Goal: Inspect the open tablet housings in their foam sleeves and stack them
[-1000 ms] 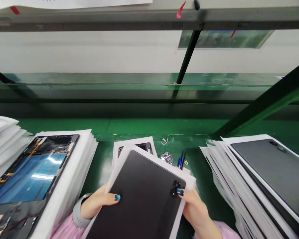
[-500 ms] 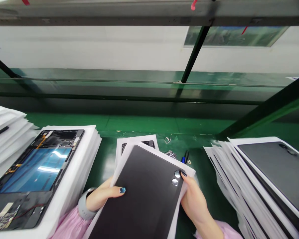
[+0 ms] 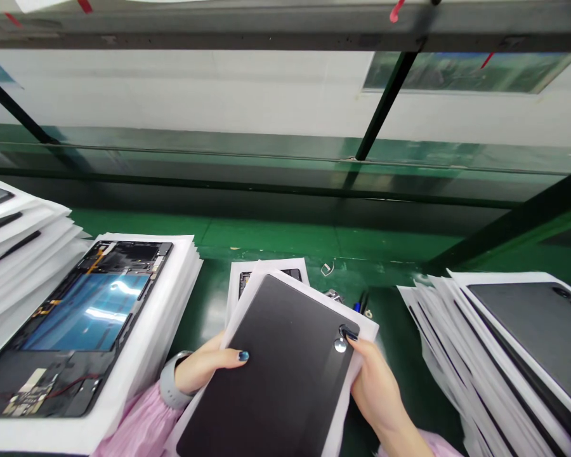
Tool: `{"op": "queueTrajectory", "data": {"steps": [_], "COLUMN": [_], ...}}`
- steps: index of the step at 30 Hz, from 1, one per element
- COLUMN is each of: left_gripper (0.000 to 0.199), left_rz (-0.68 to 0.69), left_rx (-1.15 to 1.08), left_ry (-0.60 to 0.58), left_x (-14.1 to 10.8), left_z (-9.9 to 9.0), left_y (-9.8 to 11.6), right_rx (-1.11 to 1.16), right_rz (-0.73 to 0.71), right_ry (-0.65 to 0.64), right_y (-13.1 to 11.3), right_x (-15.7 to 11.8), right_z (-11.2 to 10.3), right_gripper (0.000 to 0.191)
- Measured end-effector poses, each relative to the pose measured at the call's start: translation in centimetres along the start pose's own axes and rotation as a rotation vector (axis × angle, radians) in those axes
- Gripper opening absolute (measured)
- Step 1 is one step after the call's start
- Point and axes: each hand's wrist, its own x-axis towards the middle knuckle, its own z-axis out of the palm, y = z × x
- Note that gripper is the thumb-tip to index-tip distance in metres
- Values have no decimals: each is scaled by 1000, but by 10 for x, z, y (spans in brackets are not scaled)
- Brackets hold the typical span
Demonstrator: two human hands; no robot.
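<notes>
Dark grey tablet held in two bare hands above a green workbench, its back facing up and lying on a white sheet. The left hand gripped the near left side, thumb across the back, a grey band on the wrist and a pink sleeve below it. The right hand held the right side, its blue-painted thumb covering the upper of two round camera rings, the lower ring bare.

Beyond the hands, a second tablet on white backing was mostly hidden by the held one; whether the two touched could not be told. To the left, an opened tablet showed bluish glass, circuit boards and orange flex strips, atop a stack of white sheets. More sheets lay at far left. To the right, another dark tablet rested on a pile, its corner cut off by the frame.

A small metal part, pens and a wire clip sat on the bench, partly blocked. No writing on any item could be read.
</notes>
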Motion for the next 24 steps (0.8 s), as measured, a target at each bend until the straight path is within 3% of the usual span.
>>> {"op": "queueTrajectory", "data": {"steps": [9, 11, 16, 19, 22, 24], "left_gripper": [60, 57, 38, 33, 33, 30], "left_rz": [-40, -31, 38, 41, 60, 81], "left_rx": [-12, -45, -246, -366, -424, -440], "left_ry": [-6, 14, 128, 213, 279, 306], "left_x": [-1, 0, 8, 14, 17, 19], "left_z": [4, 6, 5, 1, -1, -1], "left_y": [4, 4, 5, 7, 8, 7], "right_rx": [-33, -155, -597, -913, -1100, -1137], "right_rz": [-52, -207, -750, -931, -1002, -983], "right_ry": [-20, 6, 194, -3, -232, -201], "right_y": [2, 0, -8, -8, -6, -4], "right_x": [2, 1, -3, -2, -2, -3], "right_z": [2, 4, 5, 2, 0, -2], "right_gripper": [42, 39, 29, 9, 25, 23]}}
